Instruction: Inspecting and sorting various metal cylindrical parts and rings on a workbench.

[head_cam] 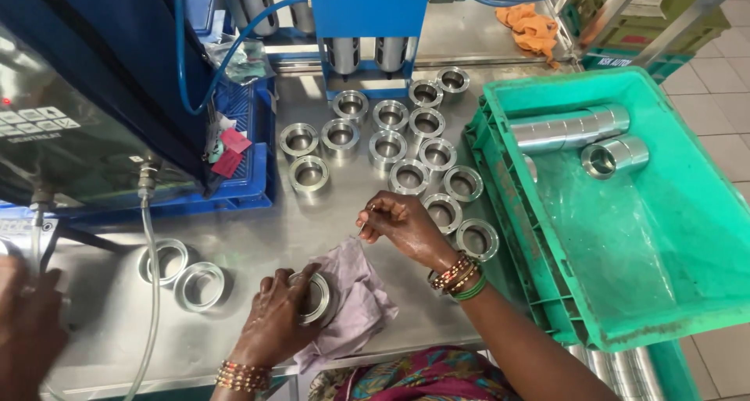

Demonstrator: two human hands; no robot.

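Observation:
My left hand (277,315) grips a shiny metal ring (316,299) held against a pale purple cloth (355,307) near the front edge of the steel table (258,237). My right hand (402,225) is raised just above the cloth, fingers pinched on a thin small tool or pin (365,225); bangles sit on both wrists. Several more metal rings (388,145) lie in rows on the table beyond my right hand, the nearest one (477,238) beside my wrist.
A green plastic crate (625,291) at the right holds stacked rings (566,127). Two rings (187,276) lie at the left by a clear hose. A dark machine (86,96) and blue fixture (367,18) stand behind. Another person's hand (27,323) is at far left.

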